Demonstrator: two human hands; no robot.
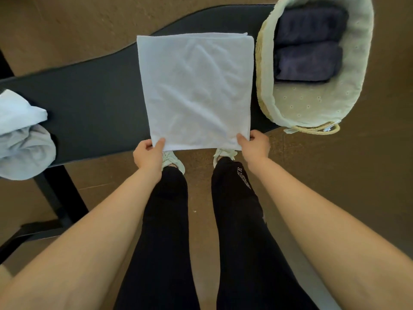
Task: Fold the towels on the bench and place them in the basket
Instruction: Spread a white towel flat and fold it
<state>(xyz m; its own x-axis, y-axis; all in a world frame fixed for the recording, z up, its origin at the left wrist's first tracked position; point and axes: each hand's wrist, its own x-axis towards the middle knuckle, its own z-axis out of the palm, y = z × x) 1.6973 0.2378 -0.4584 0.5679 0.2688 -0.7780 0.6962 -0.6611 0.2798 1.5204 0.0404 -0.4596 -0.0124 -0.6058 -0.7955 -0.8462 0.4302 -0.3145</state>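
Your left hand (148, 154) pinches near-left corner of white towel (196, 90); right hand (257, 145) pinches near-right corner. Towel lies flat across bench (93, 104), just beside basket (312, 108) holding two dark folded towels (309, 43). Mid-fold, likely. Next: carry both corners to far edge, square up. Crumpled pile (22, 135) waits at left.

1. one basket (312, 108).
2. two dark folded towels (309, 61) inside the basket.
3. one flat white towel (196, 90) just left of the basket.
4. one crumpled pale heap (22, 142) well left of the basket.
5. two hands: left hand (148, 156), right hand (257, 146).
6. two shoes (173, 161).
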